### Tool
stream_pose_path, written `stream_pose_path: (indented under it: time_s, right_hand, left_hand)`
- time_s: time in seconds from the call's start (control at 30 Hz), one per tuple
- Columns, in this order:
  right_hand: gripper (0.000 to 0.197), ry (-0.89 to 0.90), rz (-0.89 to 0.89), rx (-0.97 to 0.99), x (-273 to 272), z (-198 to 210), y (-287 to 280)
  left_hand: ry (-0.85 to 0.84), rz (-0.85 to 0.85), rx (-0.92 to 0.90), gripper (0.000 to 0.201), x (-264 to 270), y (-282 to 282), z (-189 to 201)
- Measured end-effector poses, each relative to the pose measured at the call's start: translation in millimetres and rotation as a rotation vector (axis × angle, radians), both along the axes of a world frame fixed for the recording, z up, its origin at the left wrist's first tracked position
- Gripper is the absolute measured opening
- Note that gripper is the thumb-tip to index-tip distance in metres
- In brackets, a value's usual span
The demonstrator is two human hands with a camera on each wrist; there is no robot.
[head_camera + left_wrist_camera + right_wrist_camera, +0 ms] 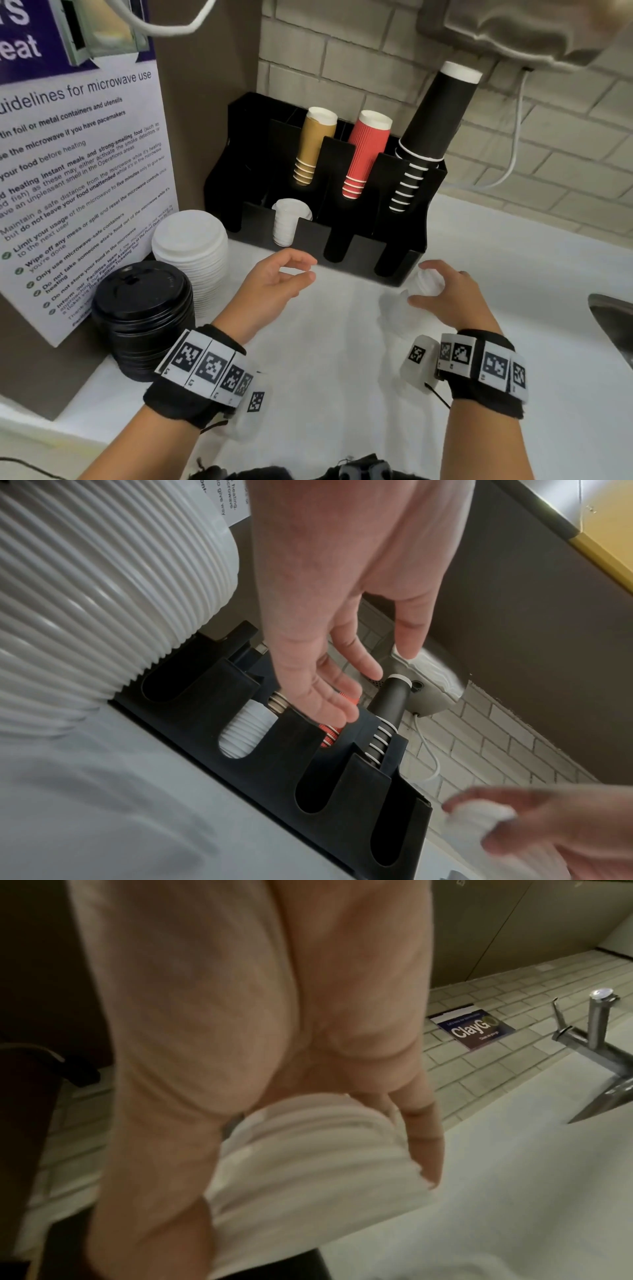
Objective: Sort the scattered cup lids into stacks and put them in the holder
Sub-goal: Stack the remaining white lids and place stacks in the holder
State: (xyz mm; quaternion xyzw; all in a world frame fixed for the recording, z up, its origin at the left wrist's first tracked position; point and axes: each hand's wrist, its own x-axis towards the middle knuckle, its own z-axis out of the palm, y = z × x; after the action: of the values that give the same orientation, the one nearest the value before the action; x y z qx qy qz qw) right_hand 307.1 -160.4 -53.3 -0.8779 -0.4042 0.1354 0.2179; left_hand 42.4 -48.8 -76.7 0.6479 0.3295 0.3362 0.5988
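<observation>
The sorting looks largely done and the loading partly so: a short stack of small white lids already sits in the second front slot of the black holder, while the other front slots appear empty. Two taller piles wait on the counter to the left of the holder, a stack of large white lids just beside a stack of black lids; both have yet to go in, so by this reckoning well over half the stowing is left. The right hand curls its fingers and thumb round another small white lid stack, held low over the counter just in front of the holder's right end; the blurred right wrist view shows the ribbed stack pinched between thumb and fingers. The left hand holds nothing, its fingers loosely spread and slightly bent, palm turned toward the right, hovering just before the holder near the filled slot. Paper cups stand in the holder's rear slots.
</observation>
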Motion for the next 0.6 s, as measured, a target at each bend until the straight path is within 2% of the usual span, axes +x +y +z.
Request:
stream_pose_path:
  time_s: [0.07,0.17,0.23,0.3,0.4,0.6]
  right_hand:
    - [0.059,0.033,0.093,0.135,-11,10,3]
    - [0.054,0.228,0.278,0.334,-45,22,13]
    - [0.055,0.358,0.394,0.378,-69,24,22]
    - [0.054,0.427,0.457,0.382,-86,23,30]
    - [0.053,0.465,0.476,0.388,-98,24,35]
    - [0.063,0.598,0.554,0.343,-104,23,34]
  left_hand:
    - [-0.002,-0.025,0.032,0.025,2,-2,1]
    - [-0.025,-0.119,0.052,0.061,6,-8,1]
    - [-0.042,-0.172,0.045,0.085,11,-12,-1]
    - [-0.064,-0.189,0.029,0.097,13,-14,-3]
    - [-0.094,-0.169,0.034,0.096,10,-11,-6]
    - [-0.203,-0.124,0.090,0.075,3,-9,-2]
